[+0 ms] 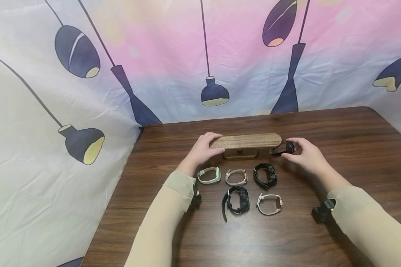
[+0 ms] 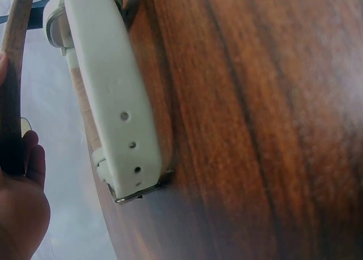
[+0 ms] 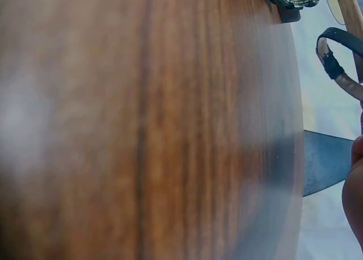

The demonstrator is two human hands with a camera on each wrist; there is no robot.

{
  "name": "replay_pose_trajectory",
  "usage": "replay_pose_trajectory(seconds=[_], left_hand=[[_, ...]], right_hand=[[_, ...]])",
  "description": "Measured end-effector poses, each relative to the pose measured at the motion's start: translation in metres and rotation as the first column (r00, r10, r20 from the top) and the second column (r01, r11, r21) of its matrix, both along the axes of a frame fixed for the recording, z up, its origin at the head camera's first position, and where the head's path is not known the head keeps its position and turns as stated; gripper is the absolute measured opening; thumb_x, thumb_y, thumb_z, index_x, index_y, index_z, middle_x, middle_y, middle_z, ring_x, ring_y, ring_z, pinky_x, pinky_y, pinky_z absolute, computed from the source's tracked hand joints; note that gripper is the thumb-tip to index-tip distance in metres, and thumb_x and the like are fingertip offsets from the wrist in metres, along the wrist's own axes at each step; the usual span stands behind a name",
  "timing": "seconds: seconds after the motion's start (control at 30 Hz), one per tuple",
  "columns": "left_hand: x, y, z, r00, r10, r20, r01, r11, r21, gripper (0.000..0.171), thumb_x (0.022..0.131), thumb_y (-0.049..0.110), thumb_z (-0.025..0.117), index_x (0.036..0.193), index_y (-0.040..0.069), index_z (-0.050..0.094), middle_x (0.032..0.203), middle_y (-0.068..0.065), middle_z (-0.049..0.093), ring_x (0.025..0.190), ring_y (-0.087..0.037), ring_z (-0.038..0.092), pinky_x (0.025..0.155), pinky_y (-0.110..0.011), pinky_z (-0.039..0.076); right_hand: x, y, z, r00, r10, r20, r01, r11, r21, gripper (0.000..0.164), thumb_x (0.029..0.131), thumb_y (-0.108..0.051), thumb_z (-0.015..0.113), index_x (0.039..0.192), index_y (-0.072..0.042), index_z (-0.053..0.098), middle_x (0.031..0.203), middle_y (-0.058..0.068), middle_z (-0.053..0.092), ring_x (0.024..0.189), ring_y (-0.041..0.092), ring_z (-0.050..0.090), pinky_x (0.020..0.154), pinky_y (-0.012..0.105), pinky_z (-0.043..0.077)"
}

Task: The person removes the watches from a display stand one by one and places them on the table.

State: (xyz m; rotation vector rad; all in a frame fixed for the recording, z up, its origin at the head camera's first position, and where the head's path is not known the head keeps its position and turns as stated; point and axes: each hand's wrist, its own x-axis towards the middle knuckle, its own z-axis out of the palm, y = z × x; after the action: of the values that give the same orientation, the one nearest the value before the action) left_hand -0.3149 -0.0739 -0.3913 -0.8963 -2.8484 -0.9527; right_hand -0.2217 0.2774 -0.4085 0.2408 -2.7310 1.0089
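A wooden watch stand [image 1: 247, 141], a rounded bar on a small base, stands toward the back of the table. My left hand [image 1: 202, 150] grips the bar's left end, thumb in front and fingers behind. At the right end, my right hand [image 1: 307, 155] pinches a black watch [image 1: 289, 147] by its dial area. Its strap [image 3: 330, 62] curves in a loop beside the bar's end; whether it passes round the bar I cannot tell. In front of the stand lie a mint watch [image 1: 209, 175], a pale-strapped watch [image 1: 236, 177] and a chunky black watch [image 1: 266, 175].
Nearer the front are another black watch [image 1: 238, 200], its strap end trailing left, and a white-strapped watch [image 1: 270, 204]. All rest on the dark wooden table [image 1: 214, 244]. A lamp-patterned cloth [image 1: 173, 74] hangs behind the table and along its left side.
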Motion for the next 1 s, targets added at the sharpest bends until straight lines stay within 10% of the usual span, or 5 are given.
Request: replay_pose_trajectory(seconds=[1.0], left_hand=[[-0.001, 0.0, -0.001, 1.0, 0.009, -0.007, -0.009, 1.0, -0.014, 0.054, 0.085, 0.036, 0.068, 0.134, 0.018, 0.052, 0.134, 0.0, 0.048, 0.122, -0.021, 0.04, 0.101, -0.038, 0.034]], right_hand=[[0.013, -0.022, 0.003, 0.998, 0.065, -0.003, -0.066, 0.995, -0.074, 0.049, 0.08, -0.028, 0.075, 0.12, -0.007, 0.058, 0.086, 0.005, 0.053, 0.075, 0.016, 0.049, 0.064, 0.024, 0.039]])
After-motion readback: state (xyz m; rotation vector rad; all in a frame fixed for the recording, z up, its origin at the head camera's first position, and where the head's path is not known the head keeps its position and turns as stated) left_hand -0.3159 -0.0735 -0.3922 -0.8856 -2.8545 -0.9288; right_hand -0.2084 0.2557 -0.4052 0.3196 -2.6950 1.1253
